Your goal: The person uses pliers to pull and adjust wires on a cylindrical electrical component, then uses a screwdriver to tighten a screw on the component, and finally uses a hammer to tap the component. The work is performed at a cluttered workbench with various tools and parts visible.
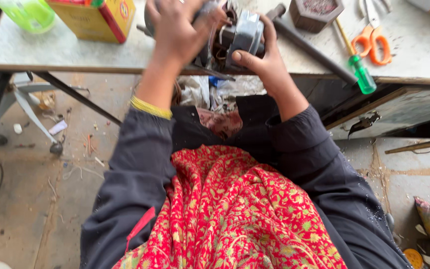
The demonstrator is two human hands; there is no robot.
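1. The pale grey stone-topped desk runs across the top of the view; its front edge faces the person, and all the work sits at the middle of that edge.
2. A small electric motor with a grey metal frame and bare copper windings is held just above the desk's front edge, between both hands. Judging by the exposed windings and loose wires, it is partly open and not yet closed up; how much is left cannot be told.
3. The left hand is clamped over the motor's left end, fingers curled around it, somewhat blurred.
4. The right hand grips the motor's right side, thumb pressed on the frame.
5. A yellow cardboard box with red trim stands near the far left corner, beside a translucent green plastic bottle.
6. A green-handled screwdriver overhangs the front edge at right, orange-handled scissors behind it.
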